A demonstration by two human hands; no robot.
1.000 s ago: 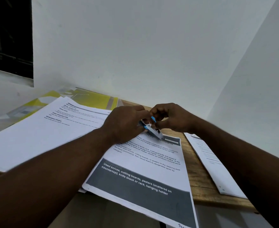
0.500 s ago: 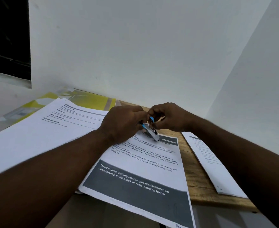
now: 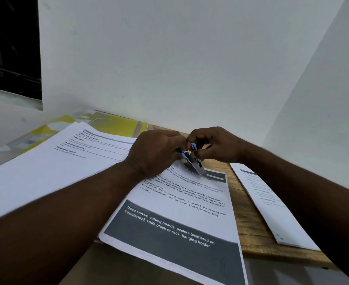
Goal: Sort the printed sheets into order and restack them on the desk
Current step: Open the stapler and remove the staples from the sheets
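Printed sheets (image 3: 46,167) lay in three lots on the desk (image 3: 249,223). The middle sheet (image 3: 179,212) ran lengthwise away from the person, its near end overhanging the edge and cut off by the frame. Left hand (image 3: 157,153) and right hand (image 3: 214,147) pinched a small blue-and-metal tool (image 3: 194,163), half hidden in their grip, above its far end.

Across wooden desk (image 3: 249,229): thick stack (image 3: 46,167) left, dark-banded sheet (image 3: 182,212) overhanging front edge, thin stack (image 3: 272,212) right, yellow folder (image 3: 116,124) behind.
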